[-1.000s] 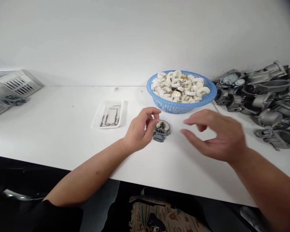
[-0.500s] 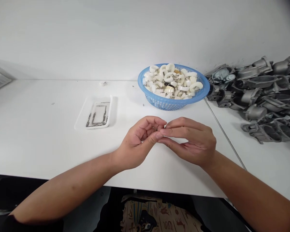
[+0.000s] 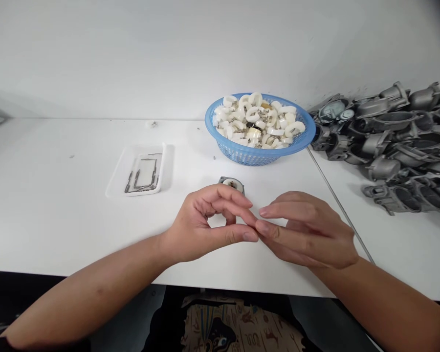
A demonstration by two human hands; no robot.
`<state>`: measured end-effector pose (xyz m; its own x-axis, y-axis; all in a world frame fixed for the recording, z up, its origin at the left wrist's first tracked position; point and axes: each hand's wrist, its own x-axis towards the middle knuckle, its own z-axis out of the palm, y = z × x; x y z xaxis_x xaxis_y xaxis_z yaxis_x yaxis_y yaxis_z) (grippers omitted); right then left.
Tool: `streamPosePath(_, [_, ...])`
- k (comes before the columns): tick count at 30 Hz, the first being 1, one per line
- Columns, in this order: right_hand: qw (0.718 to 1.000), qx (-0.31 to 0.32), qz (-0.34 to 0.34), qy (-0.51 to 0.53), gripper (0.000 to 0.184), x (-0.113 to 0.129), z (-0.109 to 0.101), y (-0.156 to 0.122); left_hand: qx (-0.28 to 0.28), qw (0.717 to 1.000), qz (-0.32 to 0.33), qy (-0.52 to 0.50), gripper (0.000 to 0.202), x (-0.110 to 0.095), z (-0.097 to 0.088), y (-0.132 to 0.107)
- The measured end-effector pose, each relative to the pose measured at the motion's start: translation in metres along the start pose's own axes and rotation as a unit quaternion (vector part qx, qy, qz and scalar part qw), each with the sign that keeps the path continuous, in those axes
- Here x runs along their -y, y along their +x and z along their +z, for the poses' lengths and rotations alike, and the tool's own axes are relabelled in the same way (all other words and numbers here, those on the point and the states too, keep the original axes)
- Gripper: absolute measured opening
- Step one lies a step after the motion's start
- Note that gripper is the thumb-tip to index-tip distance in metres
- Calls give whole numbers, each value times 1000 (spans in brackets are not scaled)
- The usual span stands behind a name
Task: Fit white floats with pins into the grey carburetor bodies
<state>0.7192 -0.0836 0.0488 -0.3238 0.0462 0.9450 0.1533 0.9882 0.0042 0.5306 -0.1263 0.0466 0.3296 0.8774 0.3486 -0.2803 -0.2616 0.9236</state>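
Observation:
My left hand (image 3: 205,222) hovers just above the white table (image 3: 58,215) near its front edge, thumb and fingers curled into a pinch. My right hand (image 3: 304,230) faces it, fingers held close together, and its fingertips meet those of the left. Whatever lies between the fingertips is too small to see. Just behind my left hand a small grey metal part with a white insert (image 3: 231,184) rests on the table, touched by neither hand.
A blue basket (image 3: 249,154) of white ring-shaped pieces stands behind the hands. Several grey cast metal housings (image 3: 396,142) are piled at the right. A shallow white tray of thin metal pins (image 3: 141,171) lies at the left. The table's front edge runs under my wrists.
My hands drew back toward me and lowered, fingertips still together. The grey part they hid half a second ago now shows behind the left hand. The view shifted slightly right.

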Motion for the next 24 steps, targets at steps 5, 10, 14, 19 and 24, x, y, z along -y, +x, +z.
streamPosePath(5, [998,32,46,31,17,1,-7,2,-71,986,84,124,37,1,-19,4])
streamPosePath(10, [993,42,98,47,16,-5,-7,-1,-42,914,141,378,53,9,-54,18])
streamPosePath(14, [987,57,139,53,20,-8,-2,-6,55,890,69,447,59,22,-64,22])
streamPosePath(19, [977,86,188,47,28,-11,1,-9,79,904,15,420,56,29,-63,19])
streamPosePath(24, [971,94,217,34,25,-13,2,-12,56,935,-34,348,47,26,-60,19])
